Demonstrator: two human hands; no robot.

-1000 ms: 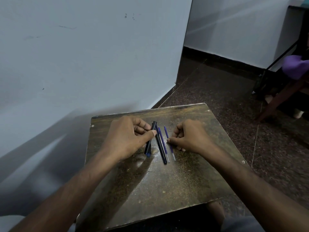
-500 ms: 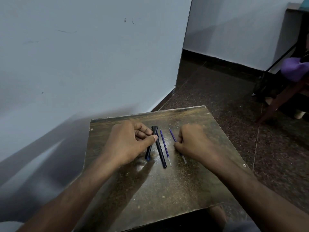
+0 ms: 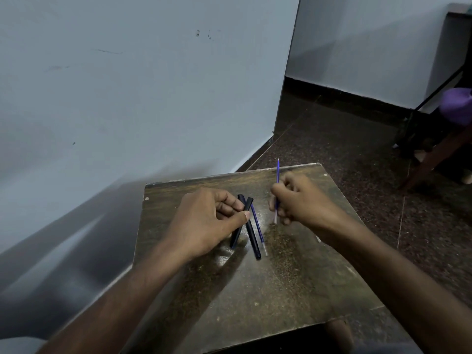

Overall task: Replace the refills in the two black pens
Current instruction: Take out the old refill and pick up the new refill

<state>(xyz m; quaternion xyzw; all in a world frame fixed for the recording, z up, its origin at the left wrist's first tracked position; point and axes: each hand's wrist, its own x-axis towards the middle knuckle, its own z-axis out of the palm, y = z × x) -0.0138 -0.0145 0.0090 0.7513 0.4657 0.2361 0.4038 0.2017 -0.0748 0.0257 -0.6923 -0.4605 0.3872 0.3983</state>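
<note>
On the worn dark wooden surface (image 3: 255, 290), two slim black plastic pens (image 3: 251, 223) lie side by side, crossing slightly at their far ends. A thin blue ink refill (image 3: 258, 226) lies just beside the right-hand pen, touching it or nearly so.

The left hand (image 3: 204, 221) rests over the left-hand pen, its fingers (image 3: 229, 200) curled and its thumb pressing the barrel; whether it truly grips the pen cannot be told.

To the right of the pens, the right hand (image 3: 301, 198) is clenched on a second blue refill (image 3: 278, 172), lifted and pointing away from the person.

The refills look light, thin and bendable, so they are likely best pinched near the middle. The smooth pens may roll, so hold them at mid-barrel.

No brand or writing is readable.
</note>
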